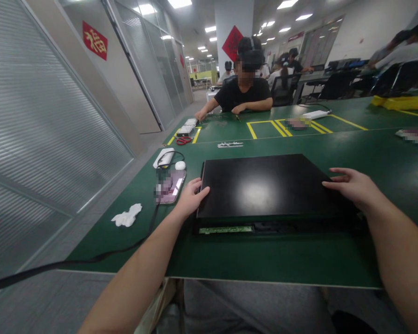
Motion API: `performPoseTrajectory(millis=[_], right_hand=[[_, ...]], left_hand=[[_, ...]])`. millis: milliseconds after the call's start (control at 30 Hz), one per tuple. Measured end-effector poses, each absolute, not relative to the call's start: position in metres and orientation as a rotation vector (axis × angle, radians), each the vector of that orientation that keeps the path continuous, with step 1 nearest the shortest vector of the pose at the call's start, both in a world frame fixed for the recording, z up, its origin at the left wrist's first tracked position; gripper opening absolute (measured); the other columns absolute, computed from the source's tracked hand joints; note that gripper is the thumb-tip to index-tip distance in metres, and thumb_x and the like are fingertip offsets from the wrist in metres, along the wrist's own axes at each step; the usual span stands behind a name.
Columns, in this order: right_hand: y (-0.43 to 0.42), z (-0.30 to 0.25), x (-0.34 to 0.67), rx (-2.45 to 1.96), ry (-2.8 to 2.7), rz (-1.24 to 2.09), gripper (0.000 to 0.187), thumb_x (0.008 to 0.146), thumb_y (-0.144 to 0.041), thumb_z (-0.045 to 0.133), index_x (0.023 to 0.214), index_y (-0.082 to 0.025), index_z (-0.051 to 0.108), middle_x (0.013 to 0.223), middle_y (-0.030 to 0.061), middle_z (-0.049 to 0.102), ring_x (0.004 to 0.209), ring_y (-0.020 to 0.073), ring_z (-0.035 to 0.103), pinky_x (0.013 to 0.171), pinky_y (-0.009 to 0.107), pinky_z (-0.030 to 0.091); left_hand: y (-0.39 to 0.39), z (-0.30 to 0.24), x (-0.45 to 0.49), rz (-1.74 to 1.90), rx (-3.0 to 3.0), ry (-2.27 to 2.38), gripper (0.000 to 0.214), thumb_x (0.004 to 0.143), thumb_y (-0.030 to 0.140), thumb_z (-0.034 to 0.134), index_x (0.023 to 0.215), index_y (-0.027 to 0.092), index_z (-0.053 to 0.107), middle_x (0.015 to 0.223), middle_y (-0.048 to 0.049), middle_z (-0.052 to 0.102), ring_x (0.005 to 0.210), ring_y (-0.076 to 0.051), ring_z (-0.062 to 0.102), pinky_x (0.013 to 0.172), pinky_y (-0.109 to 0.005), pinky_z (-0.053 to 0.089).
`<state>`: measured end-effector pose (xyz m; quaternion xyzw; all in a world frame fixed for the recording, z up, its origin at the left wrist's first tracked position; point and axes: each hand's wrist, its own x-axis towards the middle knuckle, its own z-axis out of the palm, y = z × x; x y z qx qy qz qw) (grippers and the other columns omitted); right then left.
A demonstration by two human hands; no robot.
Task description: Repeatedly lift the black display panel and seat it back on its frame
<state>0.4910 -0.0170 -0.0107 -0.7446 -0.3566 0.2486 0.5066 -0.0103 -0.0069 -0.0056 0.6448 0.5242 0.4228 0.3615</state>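
Note:
A wide, flat black cover point(254, 188) lies in front of me on a low dark device, its glossy top reflecting a ceiling light. A strip of green circuit board point(225, 230) shows below its front edge. My left hand point(191, 197) is at the cover's left edge, thumb over the top and fingers along the side. On the opposite edge, my right hand point(351, 185) has its thumb at the rim and its fingers stretched along the side. The undersides of both grips are hidden.
To the left on the green table point(282, 264) are a phone point(176, 185), a white power bank point(163, 157), a small white round case point(180, 165) and crumpled tissue point(127, 215). A black cable point(107, 255) crosses the left corner. Red scissors point(184, 140) lie farther back, near a seated person point(245, 93).

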Motion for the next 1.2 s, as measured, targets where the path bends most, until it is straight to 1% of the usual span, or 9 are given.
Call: performPoseTrajectory(millis=[67, 167, 333, 433, 567, 833, 933, 1033, 1200], right_hand=[[-0.016, -0.012, 0.491, -1.867, -0.884, 0.574, 0.063, 0.036, -0.014, 0.09, 0.096, -0.025, 0.075, 0.077, 0.0029, 0.069, 0.068, 0.0205, 0.064, 0.061, 0.034, 0.051], [-0.014, -0.014, 0.491, -1.92, -0.926, 0.557, 0.067, 0.037, -0.017, 0.091, 0.101, -0.025, 0.073, 0.078, 0.003, 0.07, 0.068, 0.0209, 0.064, 0.062, 0.034, 0.05], [-0.013, -0.016, 0.489, -1.964, -0.966, 0.498, 0.072, 0.039, -0.026, 0.092, 0.107, -0.025, 0.068, 0.076, 0.001, 0.068, 0.069, 0.0224, 0.064, 0.071, 0.039, 0.049], [-0.016, -0.011, 0.484, -1.981, -0.978, 0.473, 0.063, 0.047, -0.029, 0.089, 0.106, -0.024, 0.067, 0.073, 0.0009, 0.068, 0.07, 0.0227, 0.064, 0.076, 0.041, 0.049], [-0.023, 0.0, 0.475, -2.025, -0.944, 0.385, 0.049, 0.056, -0.028, 0.083, 0.103, -0.024, 0.07, 0.072, 0.0027, 0.068, 0.07, 0.0234, 0.064, 0.075, 0.041, 0.048], [-0.027, 0.01, 0.473, -2.195, -1.003, 0.333, 0.046, 0.066, -0.034, 0.071, 0.111, -0.025, 0.071, 0.08, 0.0041, 0.071, 0.081, 0.0245, 0.066, 0.078, 0.038, 0.048], [-0.029, 0.014, 0.471, -2.251, -1.067, 0.292, 0.045, 0.068, -0.036, 0.069, 0.113, -0.026, 0.072, 0.082, 0.0041, 0.072, 0.081, 0.024, 0.065, 0.076, 0.036, 0.047], [-0.031, 0.017, 0.468, -2.274, -1.12, 0.251, 0.044, 0.068, -0.037, 0.067, 0.11, -0.027, 0.073, 0.083, 0.0044, 0.073, 0.079, 0.0238, 0.065, 0.073, 0.036, 0.046], [-0.033, 0.02, 0.466, -2.294, -1.167, 0.177, 0.033, 0.068, -0.039, 0.064, 0.097, -0.027, 0.077, 0.083, 0.0043, 0.073, 0.076, 0.0235, 0.063, 0.069, 0.035, 0.046]], left_hand=[[-0.007, -0.005, -0.011, 1.042, 1.718, 1.403, 0.035, 0.078, 0.043, 0.072, 0.102, 0.019, 0.078, 0.143, -0.0167, 0.055, 0.137, -0.037, 0.047, 0.116, -0.052, 0.035], [-0.007, -0.003, -0.011, 1.011, 1.774, 1.455, 0.029, 0.078, 0.041, 0.071, 0.095, 0.019, 0.079, 0.142, -0.0162, 0.056, 0.14, -0.037, 0.045, 0.118, -0.052, 0.032], [-0.006, -0.005, -0.013, 0.969, 1.808, 1.515, 0.025, 0.075, 0.041, 0.075, 0.087, 0.02, 0.078, 0.136, -0.0165, 0.059, 0.138, -0.04, 0.047, 0.115, -0.054, 0.037], [-0.006, -0.007, -0.015, 0.976, 1.777, 1.51, 0.031, 0.071, 0.044, 0.079, 0.089, 0.018, 0.078, 0.138, -0.018, 0.057, 0.132, -0.041, 0.054, 0.11, -0.054, 0.044], [-0.007, -0.006, -0.016, 1.01, 1.71, 1.5, 0.038, 0.064, 0.047, 0.085, 0.085, 0.016, 0.077, 0.142, -0.0186, 0.053, 0.124, -0.039, 0.06, 0.11, -0.053, 0.046], [-0.005, -0.006, -0.018, 0.925, 1.811, 1.577, 0.039, 0.066, 0.048, 0.082, 0.084, 0.014, 0.074, 0.142, -0.0195, 0.053, 0.125, -0.036, 0.061, 0.107, -0.047, 0.052], [-0.007, -0.003, -0.017, 0.902, 1.847, 1.608, 0.038, 0.067, 0.046, 0.082, 0.086, 0.014, 0.074, 0.144, -0.019, 0.052, 0.124, -0.036, 0.062, 0.107, -0.047, 0.053], [-0.009, 0.002, -0.016, 0.859, 1.867, 1.623, 0.036, 0.068, 0.044, 0.082, 0.086, 0.014, 0.074, 0.145, -0.0206, 0.052, 0.13, -0.036, 0.058, 0.106, -0.046, 0.053], [-0.009, 0.007, -0.017, 0.884, 1.786, 1.61, 0.035, 0.064, 0.043, 0.085, 0.081, 0.015, 0.074, 0.147, -0.0202, 0.051, 0.135, -0.039, 0.053, 0.105, -0.046, 0.054]])
